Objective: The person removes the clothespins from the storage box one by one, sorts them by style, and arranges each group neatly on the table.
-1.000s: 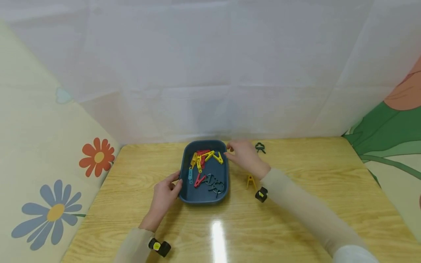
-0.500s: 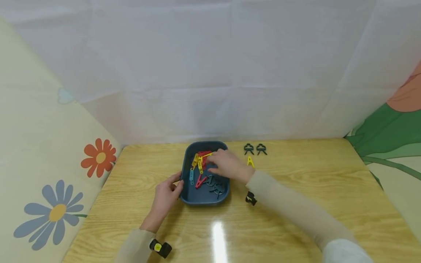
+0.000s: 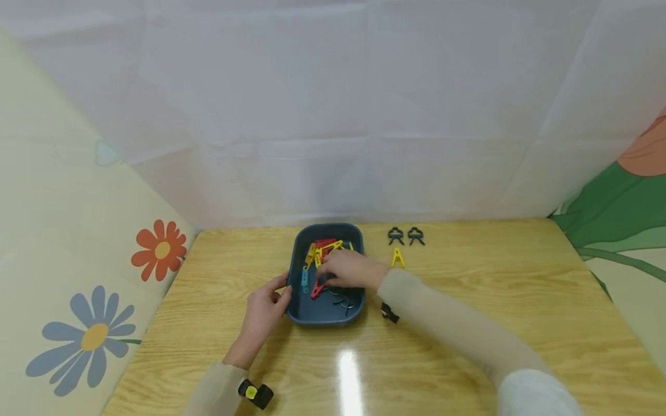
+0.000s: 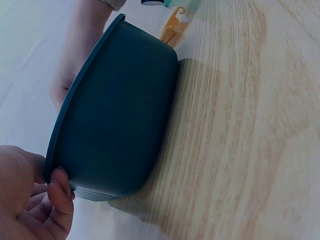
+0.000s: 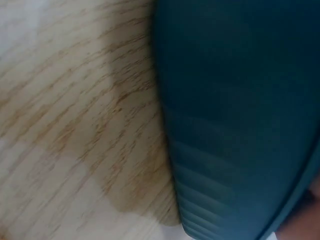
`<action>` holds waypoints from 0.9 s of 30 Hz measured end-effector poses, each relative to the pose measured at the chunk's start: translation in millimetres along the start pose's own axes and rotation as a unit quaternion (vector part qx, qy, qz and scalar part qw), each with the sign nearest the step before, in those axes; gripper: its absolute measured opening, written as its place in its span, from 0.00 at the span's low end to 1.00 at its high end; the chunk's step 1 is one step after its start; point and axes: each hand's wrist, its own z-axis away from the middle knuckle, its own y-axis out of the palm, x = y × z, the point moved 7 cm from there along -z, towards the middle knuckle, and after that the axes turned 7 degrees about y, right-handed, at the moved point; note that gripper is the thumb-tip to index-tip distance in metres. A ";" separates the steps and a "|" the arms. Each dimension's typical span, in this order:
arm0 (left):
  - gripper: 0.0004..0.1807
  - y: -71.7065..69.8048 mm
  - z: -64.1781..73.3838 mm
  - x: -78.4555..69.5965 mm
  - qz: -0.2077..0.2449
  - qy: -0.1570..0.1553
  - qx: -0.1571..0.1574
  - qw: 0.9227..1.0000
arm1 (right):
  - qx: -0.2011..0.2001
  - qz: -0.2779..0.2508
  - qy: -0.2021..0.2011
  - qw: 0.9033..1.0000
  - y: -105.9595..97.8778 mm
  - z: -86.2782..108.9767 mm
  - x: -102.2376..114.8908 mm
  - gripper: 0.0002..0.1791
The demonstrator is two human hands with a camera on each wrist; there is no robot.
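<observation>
A dark blue plastic tray (image 3: 322, 316) holds several red, yellow and blue clothespins and dark clips with wire rings. My left hand (image 3: 262, 306) pinches its left rim, thumb and fingers either side of the wall in the left wrist view. My right hand (image 3: 351, 270) reaches over the right rim into the tray, fingers bent downward. Its fingertips are right at a red clothespin (image 3: 316, 290); I cannot tell whether they grip it. Yellow clothespins (image 3: 310, 254) and a light blue clothespin (image 3: 304, 278) lie farther left. The right wrist view shows mostly the tray's outer wall (image 5: 235, 115).
On the wooden table (image 3: 468, 277), right of the tray, two dark clips (image 3: 395, 236) lie side by side near the back edge. A yellow clothespin (image 3: 398, 257) sits in front of them. A white sheet (image 3: 291, 138) hangs behind the table.
My right hand has let go of a dark clip, now beside the other on the table, and moved left and forward into the tray. My left hand has stayed on the rim.
</observation>
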 end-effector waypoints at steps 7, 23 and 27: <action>0.23 1.1 1.9 -0.4 0.007 -0.005 0.002 1.000 | 0.006 0.021 -0.003 1.000 6.3 -4.4 -1.5 0.17; 0.23 0.6 1.3 1.2 0.012 -0.009 0.009 1.000 | 0.020 0.022 0.023 0.999 12.5 -12.2 -2.5 0.14; 0.23 0.8 1.3 1.8 0.014 -0.010 0.010 1.000 | 0.025 0.030 0.022 0.999 12.5 -13.7 0.1 0.11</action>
